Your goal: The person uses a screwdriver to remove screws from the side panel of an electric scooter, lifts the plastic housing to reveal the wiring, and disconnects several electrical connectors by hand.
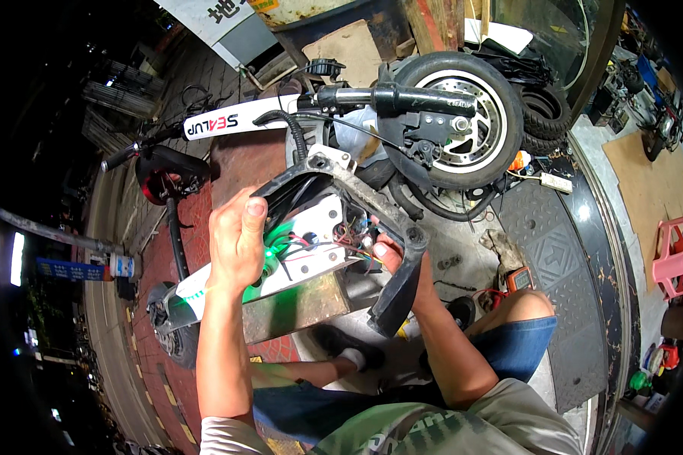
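My left hand (237, 243) grips a black angular plastic frame (387, 322) at its left arm, thumb upward. The frame arches over the opened white deck (311, 216) of a scooter, where coloured wires (349, 239) bunch around an opening and green light shines. My right hand (389, 256) is partly behind the frame's right arm, fingers curled among the wires; what they hold is hidden. The scooter's white stem (239, 114) lies sideways above, leading to the front wheel (497, 98) with its disc.
A metal block (292, 311) sits under the deck. An orange multimeter (519, 280) is by my right knee. Spare tyres (546, 114), a grey ramp mat (554, 326) and a pink stool (671, 250) stand or lie at right; red paving (152, 303) and a road are at left.
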